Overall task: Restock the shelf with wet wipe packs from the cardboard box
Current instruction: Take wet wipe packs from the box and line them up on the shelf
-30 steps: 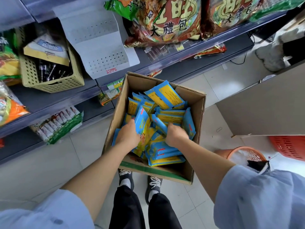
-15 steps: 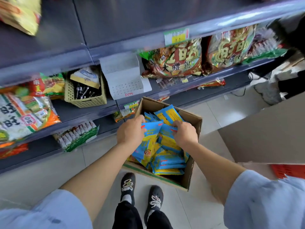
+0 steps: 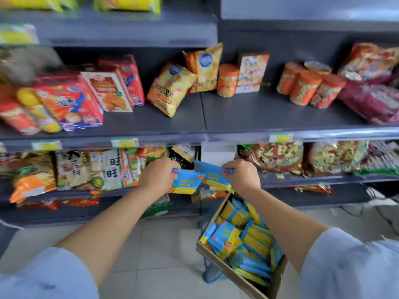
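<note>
Fingers point(image 3: 172, 167) of the left hand point(image 3: 158, 178) curled round one blue-and-yellow wet wipe pack point(image 3: 186, 183), right hand point(image 3: 243, 178) pinching a second pack point(image 3: 213, 176). Both aloft before the grey shelf point(image 3: 248, 113), cardboard box point(image 3: 234, 275) low on the right, heaped with more. Edge grips on slick film: could slip free, or topple the leaning crisp bags point(image 3: 172, 89) on placing.

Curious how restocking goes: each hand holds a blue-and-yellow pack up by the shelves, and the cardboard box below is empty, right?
Not empty: the head view shows the cardboard box full of blue-and-yellow packs. The rest holds: the left hand and right hand each grip a pack by the shelves.
</note>
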`<state>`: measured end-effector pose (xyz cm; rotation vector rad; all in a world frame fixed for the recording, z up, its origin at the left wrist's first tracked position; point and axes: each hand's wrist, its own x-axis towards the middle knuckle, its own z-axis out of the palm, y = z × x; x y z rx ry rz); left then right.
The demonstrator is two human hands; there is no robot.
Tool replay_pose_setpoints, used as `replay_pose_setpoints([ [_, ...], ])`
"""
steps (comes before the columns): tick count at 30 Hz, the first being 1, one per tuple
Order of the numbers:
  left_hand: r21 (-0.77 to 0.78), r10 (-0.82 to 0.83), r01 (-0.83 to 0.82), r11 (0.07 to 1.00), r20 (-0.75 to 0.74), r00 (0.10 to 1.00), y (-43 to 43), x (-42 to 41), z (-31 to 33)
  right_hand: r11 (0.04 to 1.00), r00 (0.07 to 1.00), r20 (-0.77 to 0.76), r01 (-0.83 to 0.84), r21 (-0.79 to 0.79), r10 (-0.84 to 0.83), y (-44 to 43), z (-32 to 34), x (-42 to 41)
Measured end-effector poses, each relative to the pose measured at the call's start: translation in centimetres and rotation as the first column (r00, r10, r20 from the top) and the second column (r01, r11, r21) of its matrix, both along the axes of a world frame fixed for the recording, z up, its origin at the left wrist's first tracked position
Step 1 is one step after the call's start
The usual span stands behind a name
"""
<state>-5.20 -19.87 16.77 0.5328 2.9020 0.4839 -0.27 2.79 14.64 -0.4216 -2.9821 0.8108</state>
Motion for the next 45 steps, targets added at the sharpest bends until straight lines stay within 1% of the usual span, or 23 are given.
replay_pose_setpoints([
  [3, 0.029, 0.065, -0.063, 0.998, -0.061, 0.996, -5.2, -0.4, 2.8, 0.996, 0.995, -0.057, -0.085, 0.008, 0.085, -4.4, 3.2, -2.0],
  [7, 0.066, 0.149, -0.142, 0.988, -0.105, 0.983, -12.5, -0.5, 6.3, 0.985, 0.978, -0.119, -0.175, -0.009, 0.173, -11.2, 7.3, -4.0],
  [13, 0.132, 0.257, -0.236, 0.963, -0.178, 0.950, -22.4, 0.2, 11.9, 0.961, 0.933, -0.241, -0.277, -0.007, 0.267, -21.2, 12.4, -6.1],
  [17, 0.197, 0.296, -0.262, 0.945, -0.168, 0.940, -28.6, 0.2, 14.5, 0.947, 0.907, -0.291, -0.321, -0.007, 0.305, -27.2, 15.4, -7.1],
  [22, 0.291, 0.348, -0.284, 0.914, -0.197, 0.917, -35.4, -0.1, 17.5, 0.931, 0.862, -0.375, -0.365, 0.013, 0.342, -33.8, 19.3, -8.5],
  [25, 0.326, 0.360, -0.281, 0.903, -0.214, 0.908, -38.8, -0.7, 19.3, 0.927, 0.844, -0.422, -0.375, -0.024, 0.330, -36.9, 21.1, -9.8],
  [30, 0.390, 0.377, -0.270, 0.880, -0.228, 0.898, -42.7, -2.3, 22.3, 0.920, 0.820, -0.491, -0.382, -0.089, 0.293, -40.9, 24.2, -12.4],
  [34, 0.455, 0.393, -0.250, 0.855, -0.253, 0.884, -44.4, -4.6, 24.5, 0.914, 0.788, -0.544, -0.396, -0.090, 0.288, -43.2, 26.5, -15.1],
  [38, 0.565, 0.428, -0.232, 0.792, -0.241, 0.871, -45.7, -7.9, 26.4, 0.913, 0.746, -0.599, -0.404, -0.060, 0.291, -44.8, 28.7, -18.6],
  [45, 0.647, 0.427, -0.171, 0.743, -0.262, 0.866, -46.8, -15.1, 29.5, 0.907, 0.713, -0.641, -0.417, -0.060, 0.285, -46.3, 32.5, -26.1],
])
